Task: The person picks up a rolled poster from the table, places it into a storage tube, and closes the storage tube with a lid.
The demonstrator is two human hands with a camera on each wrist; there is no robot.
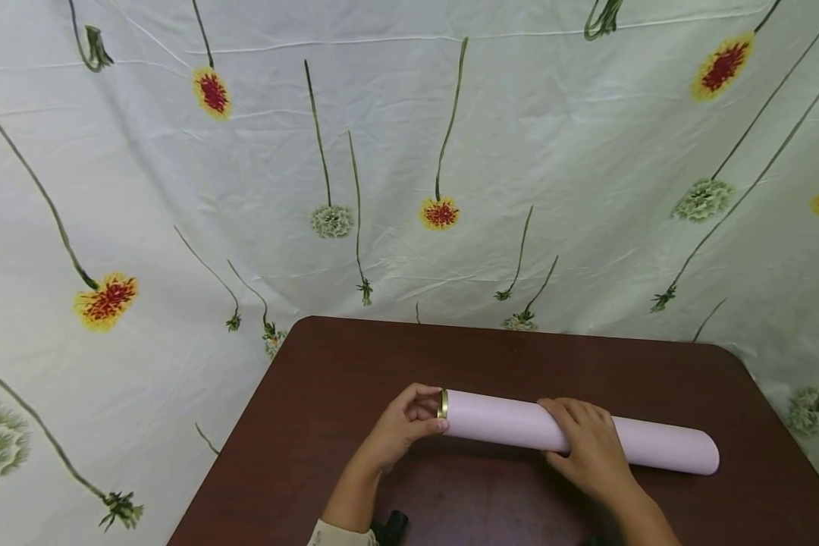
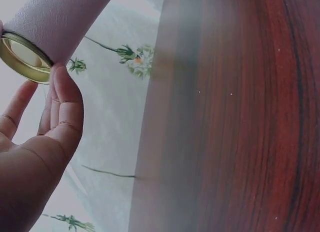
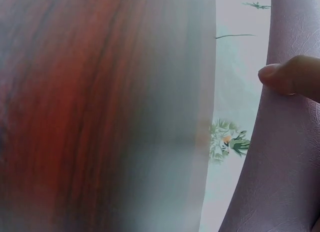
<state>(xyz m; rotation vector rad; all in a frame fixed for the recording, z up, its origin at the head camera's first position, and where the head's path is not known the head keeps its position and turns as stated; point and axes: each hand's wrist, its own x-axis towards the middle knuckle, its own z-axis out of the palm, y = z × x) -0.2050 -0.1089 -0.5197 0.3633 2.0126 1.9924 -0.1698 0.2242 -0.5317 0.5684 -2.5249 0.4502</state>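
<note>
A long pale pink tube (image 1: 505,418) with a gold metal rim at its left end is held above the table, tilted a little down to the right. My left hand (image 1: 404,426) grips that gold-rimmed end (image 2: 25,61), thumb on the near side and fingers at the far side. Around the tube's middle, my right hand (image 1: 590,447) holds it from above, the thumb below on the near side. In the right wrist view, the thumb (image 3: 290,77) presses on the tube's textured surface (image 3: 285,142). The tube's right end is rounded and pale.
The dark brown wooden table (image 1: 300,455) has rounded far corners. Behind it hangs a white cloth (image 1: 259,152) printed with flowers and stems. A small black object (image 1: 392,525) shows by the left forearm at the bottom edge.
</note>
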